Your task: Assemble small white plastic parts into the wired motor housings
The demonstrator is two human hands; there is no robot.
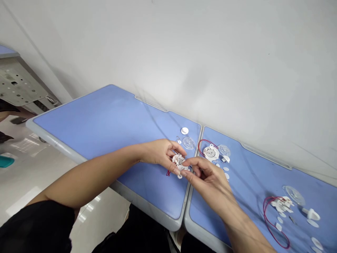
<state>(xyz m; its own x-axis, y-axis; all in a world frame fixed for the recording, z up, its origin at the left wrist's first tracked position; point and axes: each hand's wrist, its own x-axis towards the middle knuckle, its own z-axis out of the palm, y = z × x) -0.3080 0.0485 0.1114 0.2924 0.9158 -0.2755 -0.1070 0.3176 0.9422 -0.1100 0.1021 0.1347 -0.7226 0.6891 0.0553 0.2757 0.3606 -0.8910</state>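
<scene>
Together, the left hand (159,152) and right hand (207,179) close on a small white plastic assembly (179,163) over the blue table (92,119): the left fingers (176,147) curl around its far side, while the right fingertips (184,163) pinch its near side, and a red wire (167,173) shows just below. Just beyond lie a white disc (184,130) and a clear cover (188,143). On the next table (252,175), another white assembly (210,153) sits inside a loop of red wire (200,147).
</scene>
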